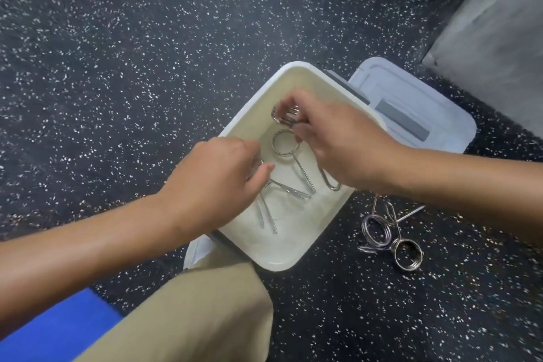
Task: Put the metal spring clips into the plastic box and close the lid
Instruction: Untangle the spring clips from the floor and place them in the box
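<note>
Plastic box [305, 226], open, on floor [147, 67]. Right hand [335, 141] fingers pinch spring clip [286, 116] over far end; left hand [214, 179] fingers curled, grip unclear, above loose clips [293, 167] inside. Lid [417, 103] far right; two clips [390, 236] on floor, right.

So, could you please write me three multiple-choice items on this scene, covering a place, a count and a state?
1. Where does the lid lie?
A. on the floor beside the box
B. on the box
C. on the knee

2. How many clips lie on the floor?
A. none
B. two
C. six

3. What is the right hand doing?
A. resting flat on the floor
B. holding a clip over the box
C. gripping the lid

Answers: 1 A, it lies flat past the box's far side. 2 B, two coils show right of the box. 3 B, its fingers pinch a coil.
</note>
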The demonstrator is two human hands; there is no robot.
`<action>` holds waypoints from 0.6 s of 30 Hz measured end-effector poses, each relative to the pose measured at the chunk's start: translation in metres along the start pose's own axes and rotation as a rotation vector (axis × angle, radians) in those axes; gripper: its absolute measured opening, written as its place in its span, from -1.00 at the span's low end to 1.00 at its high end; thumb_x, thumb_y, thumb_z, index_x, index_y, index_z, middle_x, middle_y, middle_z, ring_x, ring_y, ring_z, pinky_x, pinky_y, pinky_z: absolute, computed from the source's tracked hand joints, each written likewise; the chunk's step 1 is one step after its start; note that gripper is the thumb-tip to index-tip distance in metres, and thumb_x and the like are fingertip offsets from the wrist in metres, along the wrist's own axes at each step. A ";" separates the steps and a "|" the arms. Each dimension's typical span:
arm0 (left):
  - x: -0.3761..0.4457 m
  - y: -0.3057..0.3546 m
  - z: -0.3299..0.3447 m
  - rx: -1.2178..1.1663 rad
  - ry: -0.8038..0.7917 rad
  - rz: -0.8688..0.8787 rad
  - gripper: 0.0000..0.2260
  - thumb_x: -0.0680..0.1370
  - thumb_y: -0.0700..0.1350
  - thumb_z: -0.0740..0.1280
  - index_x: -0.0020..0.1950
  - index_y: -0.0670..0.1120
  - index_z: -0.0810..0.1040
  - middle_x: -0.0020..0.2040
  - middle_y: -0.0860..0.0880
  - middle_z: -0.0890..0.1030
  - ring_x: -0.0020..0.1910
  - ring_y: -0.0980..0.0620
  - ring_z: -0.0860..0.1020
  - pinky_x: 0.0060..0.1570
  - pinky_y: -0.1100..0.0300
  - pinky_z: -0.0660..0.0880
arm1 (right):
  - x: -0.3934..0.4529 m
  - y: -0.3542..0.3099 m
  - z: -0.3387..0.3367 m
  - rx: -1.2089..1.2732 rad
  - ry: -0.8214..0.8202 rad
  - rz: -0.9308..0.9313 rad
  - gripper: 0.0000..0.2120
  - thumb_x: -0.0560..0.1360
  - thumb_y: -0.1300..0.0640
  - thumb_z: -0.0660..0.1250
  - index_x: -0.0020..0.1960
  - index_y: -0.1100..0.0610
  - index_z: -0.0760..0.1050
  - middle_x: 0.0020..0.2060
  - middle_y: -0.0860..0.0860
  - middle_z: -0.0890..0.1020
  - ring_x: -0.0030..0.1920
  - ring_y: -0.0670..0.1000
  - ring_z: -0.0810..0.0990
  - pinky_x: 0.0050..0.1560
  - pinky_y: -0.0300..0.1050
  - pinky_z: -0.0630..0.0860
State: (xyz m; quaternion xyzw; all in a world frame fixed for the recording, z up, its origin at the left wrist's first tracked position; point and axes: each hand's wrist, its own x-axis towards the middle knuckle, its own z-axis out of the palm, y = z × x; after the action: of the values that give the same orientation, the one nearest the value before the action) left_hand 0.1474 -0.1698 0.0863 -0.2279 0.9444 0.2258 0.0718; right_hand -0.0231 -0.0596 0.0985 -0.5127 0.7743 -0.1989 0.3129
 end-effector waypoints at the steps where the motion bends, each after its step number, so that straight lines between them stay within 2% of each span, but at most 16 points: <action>1: -0.001 -0.001 -0.002 -0.004 0.006 0.003 -0.69 0.61 0.16 0.22 -0.11 -0.04 0.56 -0.19 -0.01 0.63 -0.16 -0.11 0.59 -0.11 -0.02 0.51 | 0.008 0.000 0.004 -0.036 -0.010 0.000 -0.72 0.62 0.23 0.19 0.27 -0.02 0.32 -0.10 -0.07 0.60 -0.29 -0.03 0.53 -0.31 -0.02 0.48; 2: -0.001 -0.002 -0.003 -0.008 0.008 0.003 -0.69 0.61 0.16 0.22 -0.11 -0.04 0.56 -0.20 -0.01 0.63 -0.17 -0.10 0.59 -0.11 -0.02 0.52 | 0.015 0.002 0.008 -0.071 -0.032 0.019 -0.69 0.59 0.28 0.18 0.28 0.02 0.29 -0.05 0.02 0.61 -0.37 -0.03 0.47 -0.40 -0.06 0.41; 4: -0.002 -0.005 -0.005 -0.014 0.012 -0.001 -0.69 0.61 0.17 0.21 -0.11 -0.03 0.55 -0.20 0.00 0.64 -0.18 -0.10 0.60 -0.13 -0.03 0.54 | 0.025 0.008 0.015 -0.193 -0.082 0.071 -0.67 0.55 0.34 0.16 0.27 0.09 0.30 0.01 0.13 0.60 -0.41 0.00 0.42 -0.44 -0.10 0.33; 8: -0.005 -0.009 -0.005 -0.013 -0.014 -0.021 -0.68 0.61 0.17 0.20 -0.09 -0.04 0.56 -0.19 0.00 0.65 -0.17 -0.11 0.61 -0.11 -0.01 0.53 | 0.037 0.022 0.036 -0.325 -0.070 0.119 -0.59 0.46 0.41 0.12 0.24 0.11 0.40 0.02 0.15 0.61 -0.20 0.19 0.52 -0.32 -0.04 0.43; 11: -0.006 -0.007 -0.003 -0.022 -0.040 -0.030 -0.69 0.61 0.17 0.19 -0.05 -0.03 0.57 -0.17 -0.01 0.64 -0.14 -0.13 0.61 -0.07 -0.02 0.53 | 0.043 0.031 0.055 -0.351 -0.066 0.128 -0.70 0.51 0.37 0.14 0.20 0.19 0.43 0.02 0.20 0.57 -0.07 0.24 0.57 -0.19 -0.02 0.45; 13: -0.004 -0.006 -0.001 -0.020 -0.041 -0.028 -0.69 0.61 0.18 0.19 -0.04 -0.01 0.57 -0.16 0.00 0.64 -0.13 -0.13 0.61 -0.06 -0.03 0.53 | 0.045 0.034 0.063 -0.384 -0.060 0.134 -0.75 0.53 0.36 0.14 0.17 0.23 0.43 0.06 0.21 0.56 -0.02 0.24 0.57 -0.20 -0.04 0.37; 15: -0.004 -0.005 0.001 -0.014 -0.045 -0.025 -0.69 0.61 0.20 0.19 -0.05 0.00 0.55 -0.15 0.02 0.64 -0.13 -0.13 0.61 -0.06 -0.02 0.53 | 0.044 0.034 0.070 -0.432 -0.046 0.145 -0.77 0.51 0.38 0.14 0.12 0.21 0.41 0.08 0.19 0.50 -0.10 0.21 0.49 -0.24 -0.04 0.29; 18: -0.004 -0.004 0.005 -0.012 -0.058 -0.024 -0.68 0.59 0.22 0.15 -0.07 0.02 0.54 -0.16 0.04 0.63 -0.14 -0.12 0.61 -0.09 -0.01 0.55 | 0.042 0.036 0.077 -0.451 -0.072 0.171 -0.81 0.50 0.38 0.15 0.08 0.20 0.39 0.08 0.18 0.43 -0.22 0.17 0.36 -0.29 0.00 0.29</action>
State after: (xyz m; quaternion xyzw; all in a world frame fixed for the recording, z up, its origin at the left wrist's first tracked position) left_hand 0.1523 -0.1690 0.0815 -0.2328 0.9378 0.2373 0.1003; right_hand -0.0060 -0.0824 0.0082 -0.5091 0.8280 0.0246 0.2335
